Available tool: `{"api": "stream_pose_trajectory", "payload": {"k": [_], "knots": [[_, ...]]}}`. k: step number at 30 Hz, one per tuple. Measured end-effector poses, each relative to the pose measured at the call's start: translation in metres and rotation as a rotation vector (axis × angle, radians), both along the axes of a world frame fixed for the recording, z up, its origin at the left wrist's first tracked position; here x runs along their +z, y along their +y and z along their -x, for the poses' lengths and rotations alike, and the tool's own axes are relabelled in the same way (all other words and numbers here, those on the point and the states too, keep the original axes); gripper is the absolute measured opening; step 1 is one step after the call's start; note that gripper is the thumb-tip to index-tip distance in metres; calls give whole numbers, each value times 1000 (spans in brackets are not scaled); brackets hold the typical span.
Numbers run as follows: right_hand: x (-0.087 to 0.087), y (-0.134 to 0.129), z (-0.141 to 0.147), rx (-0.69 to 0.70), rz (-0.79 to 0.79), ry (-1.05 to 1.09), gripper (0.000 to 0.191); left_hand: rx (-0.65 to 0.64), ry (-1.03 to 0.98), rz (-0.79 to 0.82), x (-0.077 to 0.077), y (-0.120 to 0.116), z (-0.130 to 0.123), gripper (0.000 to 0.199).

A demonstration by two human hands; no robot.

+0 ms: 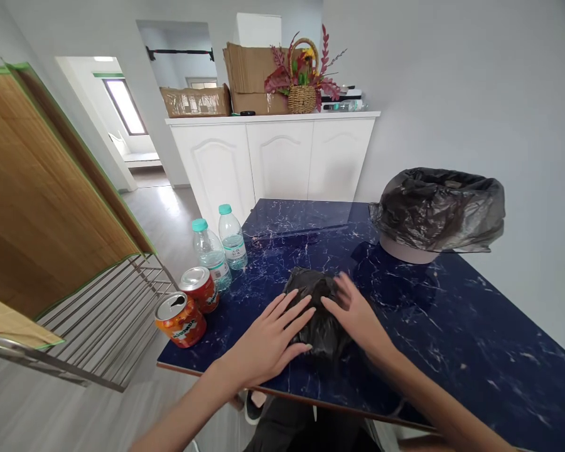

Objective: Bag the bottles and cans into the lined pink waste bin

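Note:
A crumpled black plastic bag [327, 342] lies on the dark blue marbled table [461, 333], close to its front edge. My left hand [277, 333] rests on the bag's left side, palm down, with fingers spread out flat. On the bag's right side is my right hand [355, 311], its thumb stretched toward the left hand and its fingers apart, slightly blurred. Neither hand is closed around the bag. What lies under the plastic, if anything, cannot be seen.
Two drink cans [181, 320] and two water bottles [233, 237] with teal caps stand along the table's left edge. A bin lined with a black bag [442, 210] stands at the back right. Left of the table is a metal rack [117, 314]; behind it, a white cabinet [282, 157].

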State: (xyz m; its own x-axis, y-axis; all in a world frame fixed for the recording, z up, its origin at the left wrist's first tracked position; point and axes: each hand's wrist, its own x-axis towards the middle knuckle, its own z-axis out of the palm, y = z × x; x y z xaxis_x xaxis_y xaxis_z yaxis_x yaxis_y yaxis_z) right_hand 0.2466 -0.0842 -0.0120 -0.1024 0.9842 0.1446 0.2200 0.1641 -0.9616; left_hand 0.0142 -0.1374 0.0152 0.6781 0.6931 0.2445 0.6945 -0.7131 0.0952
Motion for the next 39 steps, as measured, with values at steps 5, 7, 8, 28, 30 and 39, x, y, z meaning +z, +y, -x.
{"api": "stream_pose_trajectory", "payload": {"k": [5, 7, 8, 28, 30, 39], "knots": [[-20, 15, 9, 172, -473, -671, 66, 77, 56, 88, -28, 38, -18, 60], [-32, 20, 12, 251, -377, -801, 69, 82, 55, 117, -31, 45, -20, 60], [-35, 22, 11, 270, -317, -845, 72, 79, 52, 129, -32, 48, -18, 61], [3, -43, -75, 265, 65, -487, 55, -66, -368, 242, -13, 33, 20, 29], [10, -45, -78, 141, 20, -457, 55, 52, -419, 287, -14, 30, 11, 39], [-15, -21, -18, 242, -609, -820, 57, 481, -286, 130, -28, 30, -24, 43]]}}
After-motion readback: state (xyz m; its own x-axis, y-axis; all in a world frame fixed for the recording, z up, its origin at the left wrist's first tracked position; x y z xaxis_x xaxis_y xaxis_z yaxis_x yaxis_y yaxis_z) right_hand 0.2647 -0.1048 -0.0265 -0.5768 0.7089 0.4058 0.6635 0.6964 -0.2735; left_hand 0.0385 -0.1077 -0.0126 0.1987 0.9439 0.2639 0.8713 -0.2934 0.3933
